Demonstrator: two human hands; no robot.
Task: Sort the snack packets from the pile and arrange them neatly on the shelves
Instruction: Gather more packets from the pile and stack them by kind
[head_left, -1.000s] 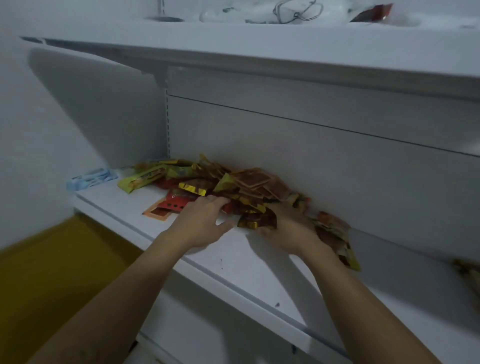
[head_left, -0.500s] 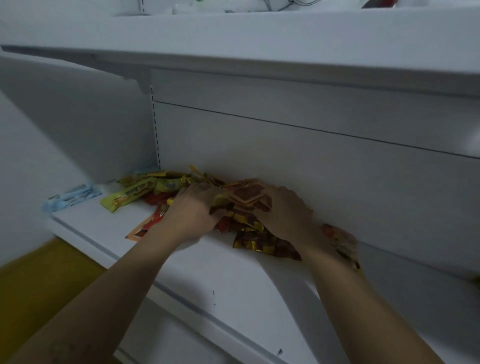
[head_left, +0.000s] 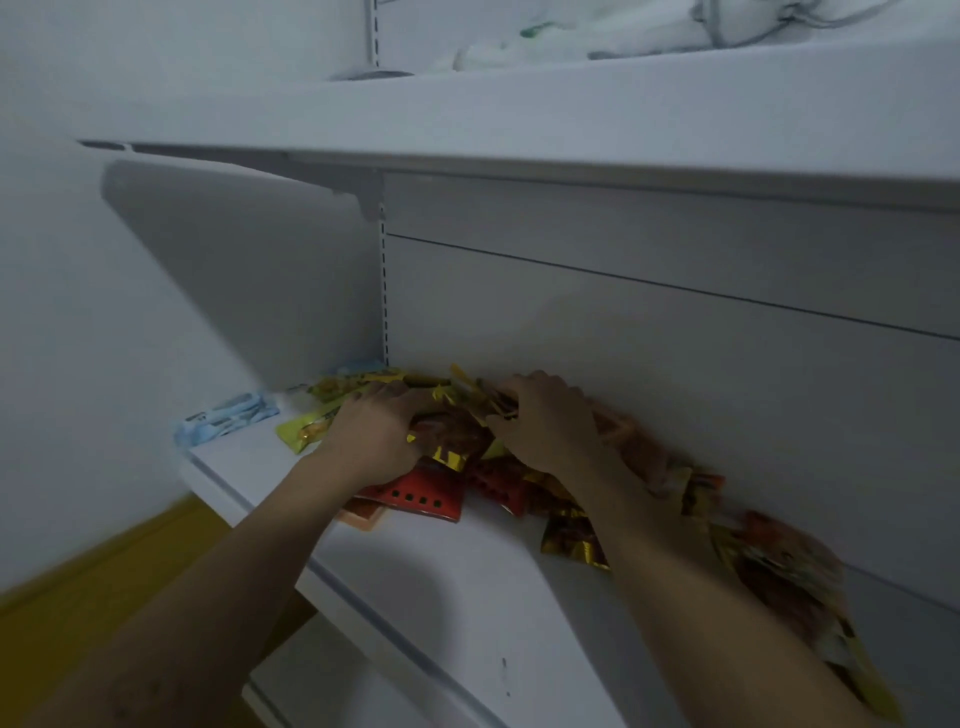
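Half a second on, my two grips reach deeper into the snack packets (head_left: 457, 449). They are now up near the grey back panel (head_left: 675, 374), where before they worked the front of the heap. A red packet (head_left: 415, 491) with a row of black squares was largely covered by the left hand then. It now lies bare at the pile's front edge, just below the left wrist. My view has tipped upward too, so more of the upper shelf (head_left: 519, 119) and the white bundle (head_left: 571, 36) on it shows.

The left grip (head_left: 371, 436) is palm down, with its fingers stretched flat and slightly apart. It presses on the wrappers at the pile's left side and closes on nothing. The right grip (head_left: 545, 421) arches over the crest of the heap, fingers curled, their tips pinching gold and yellow wrappers. Blur keeps me from telling how many.

The packets lie on the lower white shelf (head_left: 441, 582), banked against the back panel beside the slotted upright (head_left: 385, 291). They trail to the right along the panel, past the right forearm. A yellow-green packet (head_left: 298, 434) pokes out just left of the left grip. A pale blue packet (head_left: 226, 421) lies apart at the shelf's left end. A gold-brown packet (head_left: 571, 538) rests at the front, beside the right forearm.
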